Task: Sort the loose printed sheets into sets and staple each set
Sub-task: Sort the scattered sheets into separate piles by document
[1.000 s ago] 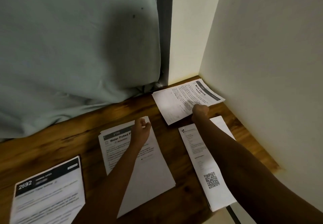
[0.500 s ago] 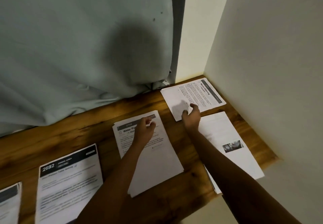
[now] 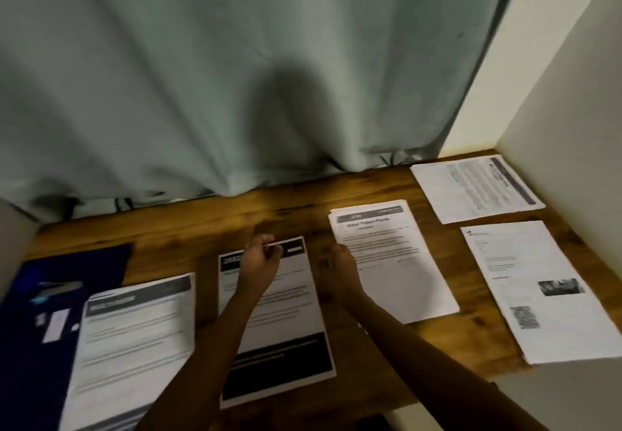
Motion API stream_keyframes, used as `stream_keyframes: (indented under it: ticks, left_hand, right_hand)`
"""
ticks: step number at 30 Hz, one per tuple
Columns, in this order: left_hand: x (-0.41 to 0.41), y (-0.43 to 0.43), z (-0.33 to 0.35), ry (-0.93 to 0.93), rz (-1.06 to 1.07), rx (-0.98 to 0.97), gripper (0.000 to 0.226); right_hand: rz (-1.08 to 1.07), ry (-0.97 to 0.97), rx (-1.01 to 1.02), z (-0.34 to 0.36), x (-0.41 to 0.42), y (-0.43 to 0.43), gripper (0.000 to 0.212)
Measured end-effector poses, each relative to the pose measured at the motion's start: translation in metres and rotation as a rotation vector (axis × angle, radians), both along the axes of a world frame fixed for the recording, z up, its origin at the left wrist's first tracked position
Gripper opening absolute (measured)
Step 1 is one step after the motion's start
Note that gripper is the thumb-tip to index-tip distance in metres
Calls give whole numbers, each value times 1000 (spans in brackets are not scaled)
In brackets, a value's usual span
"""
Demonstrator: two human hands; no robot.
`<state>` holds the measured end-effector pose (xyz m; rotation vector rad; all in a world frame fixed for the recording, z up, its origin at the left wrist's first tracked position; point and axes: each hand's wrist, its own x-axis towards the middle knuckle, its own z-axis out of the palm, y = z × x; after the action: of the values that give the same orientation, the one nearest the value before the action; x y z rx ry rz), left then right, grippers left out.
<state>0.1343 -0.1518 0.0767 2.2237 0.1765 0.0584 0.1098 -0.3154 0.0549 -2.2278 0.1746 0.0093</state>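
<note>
Five printed sets lie on the wooden desk (image 3: 202, 225). My left hand (image 3: 261, 262) pinches the raised top edge of the "2692" sheet (image 3: 279, 313), which has a black band across its lower part. My right hand (image 3: 340, 269) rests on the desk at the left edge of the "Water Potted Plants" set (image 3: 397, 262), holding nothing. A dark-headed sheet (image 3: 134, 339) lies at the left. Another sheet (image 3: 471, 188) sits in the far right corner. A sheet with a photo and a QR code (image 3: 538, 279) lies along the right edge.
A dark blue folder (image 3: 33, 346) at the far left carries a blurred grey object (image 3: 59, 287) and small white pieces. A grey-green curtain (image 3: 235, 77) hangs along the desk's back edge. A pale wall (image 3: 555, 111) closes the right side.
The view has swung left. My left hand moved from the "Water Potted Plants" set to the "2692" sheet and pinched its top edge. My right hand left the corner sheet and came back toward me.
</note>
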Motion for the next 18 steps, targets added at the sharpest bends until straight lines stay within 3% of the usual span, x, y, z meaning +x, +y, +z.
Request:
stream_keyframes:
  ticks: [7,13,18]
  left_hand:
    - [-54,123,-33,43,48,113,27]
    - [-100,188,-62,160,127,381,62]
    - [-131,216,-77,281,145,477,75]
  right_hand:
    - [328,47,-55,-19,-36,105,44]
    - [663,34,-292,-31,-62,160,64]
    - [869,21,-399,-37,-75,197,72]
